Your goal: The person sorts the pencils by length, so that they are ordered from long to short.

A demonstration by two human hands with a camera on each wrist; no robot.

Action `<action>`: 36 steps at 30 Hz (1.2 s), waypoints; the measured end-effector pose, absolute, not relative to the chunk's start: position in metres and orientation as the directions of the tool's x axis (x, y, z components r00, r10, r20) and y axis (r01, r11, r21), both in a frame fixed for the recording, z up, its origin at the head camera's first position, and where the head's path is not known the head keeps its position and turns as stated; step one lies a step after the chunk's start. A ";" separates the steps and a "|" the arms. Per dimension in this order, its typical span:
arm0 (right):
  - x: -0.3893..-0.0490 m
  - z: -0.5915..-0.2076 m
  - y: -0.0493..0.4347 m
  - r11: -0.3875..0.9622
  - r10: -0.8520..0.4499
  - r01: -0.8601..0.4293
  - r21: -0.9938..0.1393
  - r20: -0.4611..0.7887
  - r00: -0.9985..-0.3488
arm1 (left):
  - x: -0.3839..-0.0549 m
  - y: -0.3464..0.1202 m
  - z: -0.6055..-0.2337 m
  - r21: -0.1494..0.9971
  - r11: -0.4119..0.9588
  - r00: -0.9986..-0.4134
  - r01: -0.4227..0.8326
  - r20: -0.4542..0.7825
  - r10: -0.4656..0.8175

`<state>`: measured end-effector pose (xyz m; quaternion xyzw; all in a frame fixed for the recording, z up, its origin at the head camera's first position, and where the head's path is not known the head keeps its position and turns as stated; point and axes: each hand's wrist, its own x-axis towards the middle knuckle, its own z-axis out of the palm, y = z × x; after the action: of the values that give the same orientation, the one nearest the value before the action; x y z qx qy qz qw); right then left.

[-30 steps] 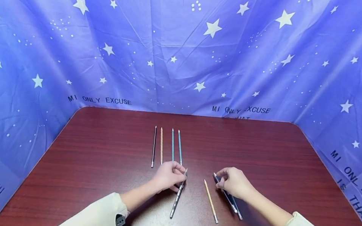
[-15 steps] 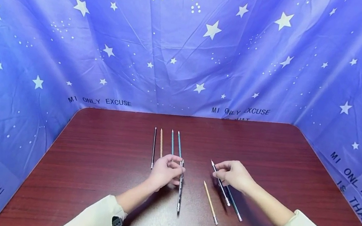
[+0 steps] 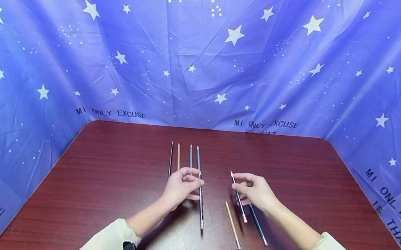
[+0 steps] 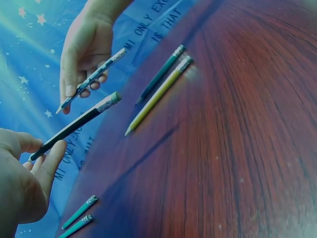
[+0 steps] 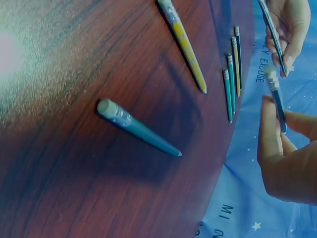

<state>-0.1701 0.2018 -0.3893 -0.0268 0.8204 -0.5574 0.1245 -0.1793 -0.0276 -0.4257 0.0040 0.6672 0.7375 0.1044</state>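
My left hand (image 3: pixel 181 188) pinches a dark pencil (image 3: pixel 201 207) near its point, thumb on one side and fingers on the other. The pencil is raised off the table, its eraser end towards me. To the right, my right hand (image 3: pixel 257 193) pinches another dark pencil (image 3: pixel 240 200), also lifted, tip pointing away and to the left. In the left wrist view the left hand's pencil (image 4: pixel 74 127) shows a green-looking eraser. Below the right hand a yellow pencil (image 3: pixel 233 225) and a dark teal pencil (image 3: pixel 259 225) lie on the table.
Beyond the left hand lie a black pencil (image 3: pixel 171 159), a tan pencil (image 3: pixel 178 156) and two teal pencils (image 3: pixel 198 157) side by side, partly hidden by that hand. The reddish-brown table (image 3: pixel 107 197) ends at a blue star-printed curtain (image 3: pixel 195 48).
Both hands have moved away from me, raising their pencils. The left pencil's eraser end has swung right. The right hand has drawn its pencil away from beside the dark teal one.
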 end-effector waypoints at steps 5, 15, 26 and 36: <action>-0.171 -0.391 0.197 0.324 -0.198 0.100 -0.941 -0.171 -0.965 | -0.180 -0.027 -0.426 0.982 -0.112 -0.981 -0.152 -0.135 0.142; -0.170 -0.392 0.190 0.249 -0.206 0.118 -0.961 -0.172 -0.963 | -0.181 -0.026 -0.426 0.980 -0.135 -0.982 -0.147 -0.129 0.136; -0.170 -0.398 0.178 0.234 -0.190 0.116 -0.965 -0.162 -0.968 | -0.185 -0.027 -0.424 0.980 -0.141 -0.985 -0.140 -0.123 0.117; -0.171 -0.401 0.172 0.197 -0.147 0.118 -0.973 -0.148 -0.978 | -0.188 -0.027 -0.424 0.981 -0.133 -0.985 -0.143 -0.128 0.117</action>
<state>-0.1713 0.1721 -0.4014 -0.0095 0.7666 -0.6335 0.1043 -0.1883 -0.0267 -0.4235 -0.0099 0.6528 0.7525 0.0864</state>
